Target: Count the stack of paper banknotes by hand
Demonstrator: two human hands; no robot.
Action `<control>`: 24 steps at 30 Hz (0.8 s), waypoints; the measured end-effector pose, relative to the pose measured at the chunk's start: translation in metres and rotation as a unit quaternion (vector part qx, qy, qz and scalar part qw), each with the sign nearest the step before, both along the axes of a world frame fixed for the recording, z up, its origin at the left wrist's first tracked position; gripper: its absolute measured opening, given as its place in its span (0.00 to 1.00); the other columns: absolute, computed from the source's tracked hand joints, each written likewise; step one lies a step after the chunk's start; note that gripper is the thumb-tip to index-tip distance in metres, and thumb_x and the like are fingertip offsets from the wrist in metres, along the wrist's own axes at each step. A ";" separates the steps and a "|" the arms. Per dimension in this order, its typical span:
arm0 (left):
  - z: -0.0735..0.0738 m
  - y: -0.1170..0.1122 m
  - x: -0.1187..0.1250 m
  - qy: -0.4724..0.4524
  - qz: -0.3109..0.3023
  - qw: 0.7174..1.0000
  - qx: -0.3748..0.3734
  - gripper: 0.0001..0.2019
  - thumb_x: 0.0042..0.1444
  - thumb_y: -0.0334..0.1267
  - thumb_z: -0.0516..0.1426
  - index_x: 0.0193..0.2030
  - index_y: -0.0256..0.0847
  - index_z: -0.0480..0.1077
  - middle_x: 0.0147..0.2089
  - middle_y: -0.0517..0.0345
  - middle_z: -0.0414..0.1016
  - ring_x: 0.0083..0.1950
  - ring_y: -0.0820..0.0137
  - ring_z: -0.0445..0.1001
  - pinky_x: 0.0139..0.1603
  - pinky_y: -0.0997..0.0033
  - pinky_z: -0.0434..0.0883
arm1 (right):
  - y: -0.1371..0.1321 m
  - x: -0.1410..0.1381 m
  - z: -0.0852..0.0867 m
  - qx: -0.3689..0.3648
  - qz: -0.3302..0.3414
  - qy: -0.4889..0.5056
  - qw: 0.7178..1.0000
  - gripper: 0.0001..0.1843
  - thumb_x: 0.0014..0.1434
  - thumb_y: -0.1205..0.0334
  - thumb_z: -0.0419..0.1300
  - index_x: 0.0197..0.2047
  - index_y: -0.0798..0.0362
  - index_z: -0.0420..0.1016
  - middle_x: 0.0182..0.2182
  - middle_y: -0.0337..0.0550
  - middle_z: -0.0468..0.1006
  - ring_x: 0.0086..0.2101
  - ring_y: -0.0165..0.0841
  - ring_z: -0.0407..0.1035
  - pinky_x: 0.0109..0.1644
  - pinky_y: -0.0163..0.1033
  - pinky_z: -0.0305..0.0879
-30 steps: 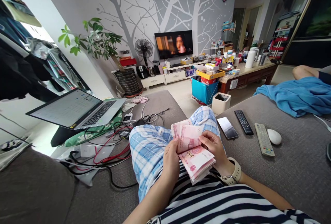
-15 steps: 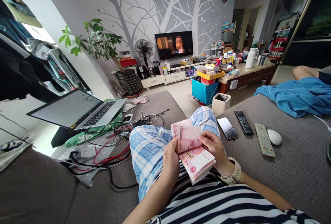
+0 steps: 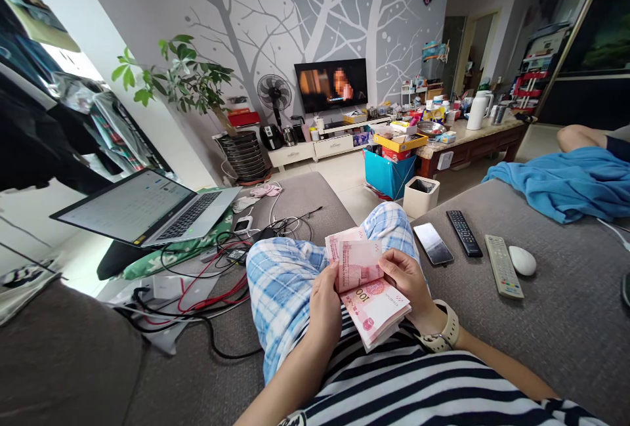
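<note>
Grey and white paint forms the tree mural on the wall (image 3: 266,19) at twelve o'clock from the lap of a person seated on a grey sofa (image 3: 551,324) in blue plaid trousers (image 3: 283,281). A crowded wooden table (image 3: 473,148) stands between one and two o'clock, a potted plant (image 3: 241,155) between ten and eleven. At twelve, in front of the mural, a television (image 3: 315,88) is lit. A blue cloth (image 3: 566,180) lies bunched on the sofa at two o'clock, beside the bare leg (image 3: 581,136) of another person. An open laptop (image 3: 157,211) with a lit screen rests between nine and ten.

Between two and three o'clock lies a black remote (image 3: 464,233); a grey remote (image 3: 503,265) sits at three. Over the lap, at the centre of the dial, the left hand (image 3: 325,298) grips the left side of a sheaf of red banknotes (image 3: 370,295), while the right hand (image 3: 411,281) pinches the raised part by its right edge; a printed 100 shows below. A phone (image 3: 433,243) lies just beside the black remote, a white mouse (image 3: 522,260) just beside the grey one.
</note>
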State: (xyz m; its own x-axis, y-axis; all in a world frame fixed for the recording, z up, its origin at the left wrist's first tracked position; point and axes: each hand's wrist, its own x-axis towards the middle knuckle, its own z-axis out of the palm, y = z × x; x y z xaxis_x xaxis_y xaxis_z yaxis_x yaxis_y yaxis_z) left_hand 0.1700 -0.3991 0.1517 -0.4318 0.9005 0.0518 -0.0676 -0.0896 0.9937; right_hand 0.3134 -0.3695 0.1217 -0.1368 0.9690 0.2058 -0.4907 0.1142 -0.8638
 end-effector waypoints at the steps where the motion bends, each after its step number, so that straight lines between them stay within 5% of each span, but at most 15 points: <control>1: 0.001 0.000 0.000 -0.003 -0.003 1.000 0.002 0.10 0.51 0.38 0.55 0.27 0.39 0.77 0.40 0.49 0.79 0.47 0.58 0.73 0.50 0.62 0.68 | 0.000 0.000 0.000 0.000 0.000 -0.003 1.000 0.14 0.52 0.54 0.64 0.25 0.52 0.67 0.18 0.33 0.60 0.20 0.26 0.50 0.24 0.35 0.45; 24: 0.001 0.002 0.007 -0.086 -0.038 0.996 0.006 0.11 0.51 0.42 0.54 0.28 0.38 0.75 0.31 0.55 0.78 0.36 0.63 0.74 0.39 0.67 0.70 | -0.001 0.000 0.002 -0.008 0.000 -0.015 1.000 0.15 0.52 0.52 0.65 0.24 0.52 0.67 0.17 0.32 0.58 0.18 0.24 0.46 0.22 0.35 0.42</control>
State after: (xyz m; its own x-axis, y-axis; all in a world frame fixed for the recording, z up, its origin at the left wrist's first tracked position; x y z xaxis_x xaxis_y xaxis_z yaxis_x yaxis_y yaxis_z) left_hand 0.1771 -0.3975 0.1526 -0.3657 0.9307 -0.0057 -0.2436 -0.0898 0.9657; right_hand 0.3135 -0.3708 0.1233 -0.1422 0.9720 0.1869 -0.4639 0.1014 -0.8800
